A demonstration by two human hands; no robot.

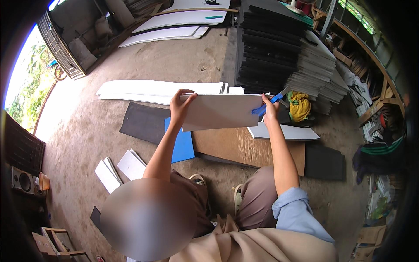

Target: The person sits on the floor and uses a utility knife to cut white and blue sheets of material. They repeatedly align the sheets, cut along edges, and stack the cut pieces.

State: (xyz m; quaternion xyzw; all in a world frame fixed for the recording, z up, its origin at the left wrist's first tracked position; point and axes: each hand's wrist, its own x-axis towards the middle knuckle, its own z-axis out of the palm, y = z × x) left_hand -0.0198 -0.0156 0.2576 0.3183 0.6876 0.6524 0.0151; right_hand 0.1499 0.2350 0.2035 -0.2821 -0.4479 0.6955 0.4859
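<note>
A pale grey-white rectangular sheet [222,111] is held up in front of me, over a brown board [244,146] on the floor. My left hand [180,105] is closed on its left end, thumb along the top edge. At the right end my right hand [270,109] grips a blue-handled utility knife [276,98] and also steadies the sheet's corner. The knife's metal blade points away to the upper right. Under the brown board and beside it lie a blue sheet [182,146] and a dark sheet [142,121].
Long white sheets [131,90] lie beyond my hands. Tall stacks of black sheets [268,48] and grey sheets [312,61] stand far right, near a yellow cloth bundle [299,107]. Small white pieces [109,174] lie at left. A blurred patch hides the lower left.
</note>
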